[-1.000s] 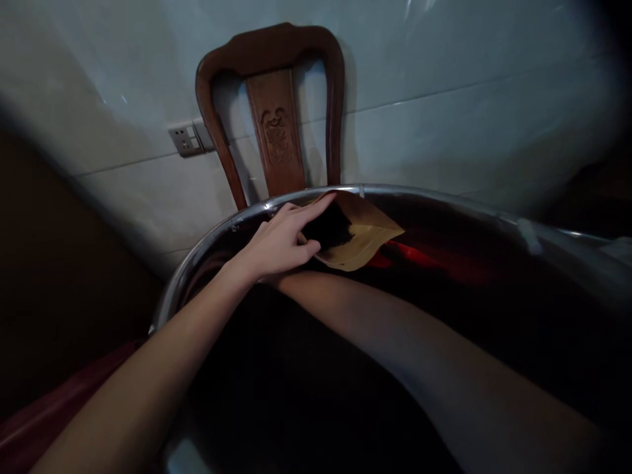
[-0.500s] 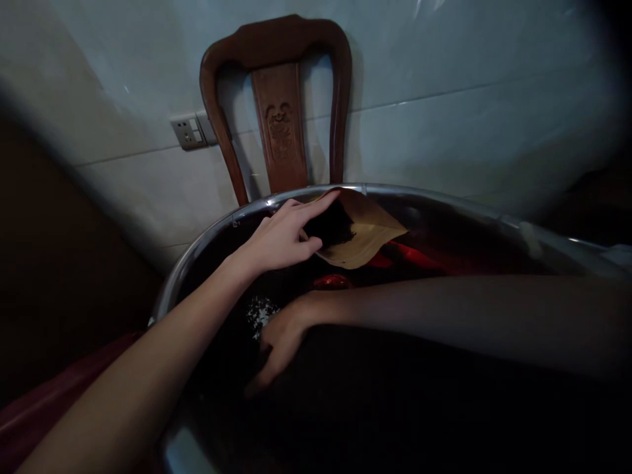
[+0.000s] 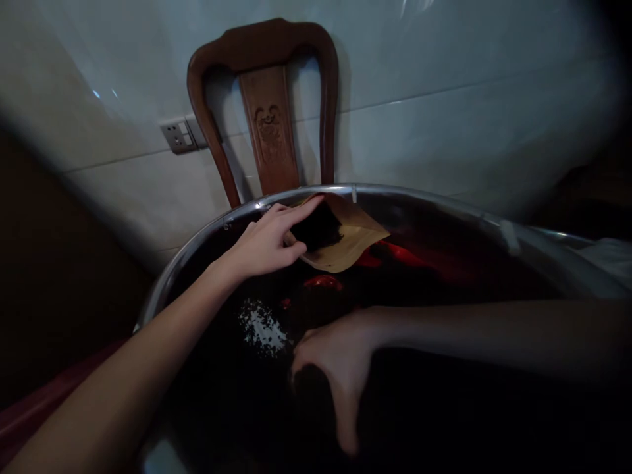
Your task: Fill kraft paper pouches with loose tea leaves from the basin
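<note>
My left hand (image 3: 269, 241) grips the near-left edge of a brown paper bag (image 3: 340, 253), its index finger along the rim and its thumb below. The bag's mouth gapes toward me, with dark loose bits inside. Lower down, my right hand (image 3: 338, 355) is in a wide drum, its thumb spread well away from its bent fingers. The fingers reach into a dark loose mass that looks like dried tea leaves (image 3: 286, 303); their tips are hard to make out. Left of them a pale patch (image 3: 265, 329) shows through scattered dark flakes.
A shiny metal rim (image 3: 419, 193) curves around the drum, with red glossy material (image 3: 399, 253) inside. Behind it stand a carved wooden chair (image 3: 269, 118) and a tiled wall (image 3: 419, 138) with a socket (image 3: 178, 135). Deep shadow hides the lower right.
My right hand has moved right and toward me, its thumb swinging wider and baring more of the pale patch. The left hand keeps its hold on the bag. The view has shifted slightly.
</note>
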Demonstrator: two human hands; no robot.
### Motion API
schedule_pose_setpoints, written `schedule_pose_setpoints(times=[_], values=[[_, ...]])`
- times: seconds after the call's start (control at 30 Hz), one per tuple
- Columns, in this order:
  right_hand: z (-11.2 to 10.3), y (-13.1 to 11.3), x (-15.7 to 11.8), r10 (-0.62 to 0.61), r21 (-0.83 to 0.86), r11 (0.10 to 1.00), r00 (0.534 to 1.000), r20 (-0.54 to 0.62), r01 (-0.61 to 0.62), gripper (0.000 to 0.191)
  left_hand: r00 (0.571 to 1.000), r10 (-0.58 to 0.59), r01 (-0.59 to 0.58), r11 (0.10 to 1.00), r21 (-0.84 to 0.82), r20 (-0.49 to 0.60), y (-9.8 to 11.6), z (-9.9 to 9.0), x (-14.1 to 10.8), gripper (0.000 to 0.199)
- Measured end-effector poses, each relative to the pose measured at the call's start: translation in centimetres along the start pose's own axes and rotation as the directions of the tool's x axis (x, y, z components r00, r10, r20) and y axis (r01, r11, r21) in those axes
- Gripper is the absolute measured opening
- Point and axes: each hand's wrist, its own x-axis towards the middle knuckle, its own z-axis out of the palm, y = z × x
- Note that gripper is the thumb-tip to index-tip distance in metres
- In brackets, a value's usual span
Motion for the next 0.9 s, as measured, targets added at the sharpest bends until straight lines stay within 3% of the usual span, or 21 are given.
schedule_pose_setpoints(times=[0.1,0.27,0.43,0.6,0.8,0.9], values=[[0.0,-0.1,0.3,-0.112,-0.046,0.992,0.99,0.09,0.117,0.061,1.0,0.01,-0.01,1.0,0.002,-0.01,-0.1,-0.1,0.0,0.074],[-0.1,-0.1,0.1,-0.19,-0.069,0.979,0.98,0.065,0.194,0.053,0.999,0.037,-0.037,0.999,-0.001,-0.01,-0.4,-0.2,0.0,0.075],[-1.3,-0.8,-1.2,-0.208,-0.085,0.975,0.978,-0.015,0.206,0.051,0.999,0.043,-0.043,0.999,-0.006,-0.006,-0.6,-0.3,-0.1,0.075],[-3.0,-1.8,-4.0,-0.184,-0.076,0.982,0.966,-0.18,0.173,0.045,0.998,0.055,-0.055,0.998,-0.009,-0.019,-0.6,-0.3,-0.1,0.071],[-4.3,-1.4,-6.9,-0.397,-0.001,0.906,0.847,-0.355,0.424,0.035,0.998,0.059,-0.059,0.997,-0.041,0.003,-0.2,-0.5,0.0,0.07],[-5.2,-0.9,-8.3,-0.373,-0.05,0.915,0.79,-0.486,0.4,0.03,0.998,0.058,-0.056,0.994,-0.093,0.022,-0.2,-0.6,0.0,0.071]])
